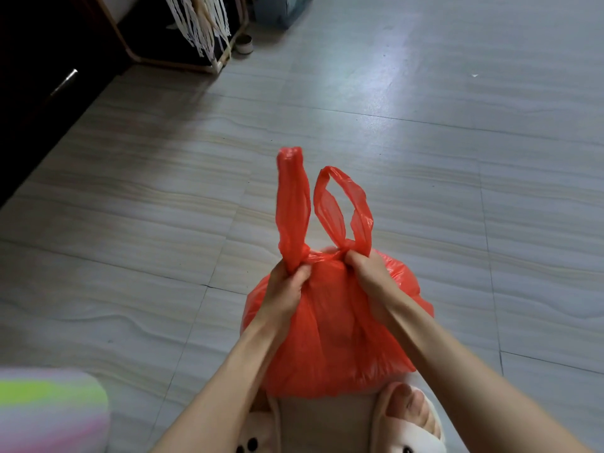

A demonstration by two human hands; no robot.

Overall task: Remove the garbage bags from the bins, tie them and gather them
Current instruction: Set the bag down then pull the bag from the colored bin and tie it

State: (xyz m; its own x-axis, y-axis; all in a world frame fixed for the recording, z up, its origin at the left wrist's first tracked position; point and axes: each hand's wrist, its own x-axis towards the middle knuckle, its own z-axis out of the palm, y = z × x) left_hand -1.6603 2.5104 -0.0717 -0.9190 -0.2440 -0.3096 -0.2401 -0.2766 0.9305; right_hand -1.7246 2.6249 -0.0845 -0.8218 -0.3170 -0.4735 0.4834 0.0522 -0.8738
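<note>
Red plastic fills the middle of the scene: a full garbage bag sits on the pale tiled floor, just beyond the person's slippered feet, with a pastel striped object at the near left. Both bare arms reach forward and down to its top. The left hand has fingers and thumb curled tight round the base of the left handle; the right hand pinches the base of the right handle in the same way. The two grips are level and close together, neither hand clearly nearer, with a short bridge of gathered plastic between them at the bag's mouth. From each fist a handle stands up and away from the person, its long axis near vertical; the left one is flattened into a strip, the right one hangs open as a loop. No knot is visible yet, so the tying appears to be at its start, and crossing the two upright handles over the mouth looks like the move to come. Farther off, at the far left, a dark cabinet and a frame draped with pale fringe stand against the wall, a small round tin beside them.
</note>
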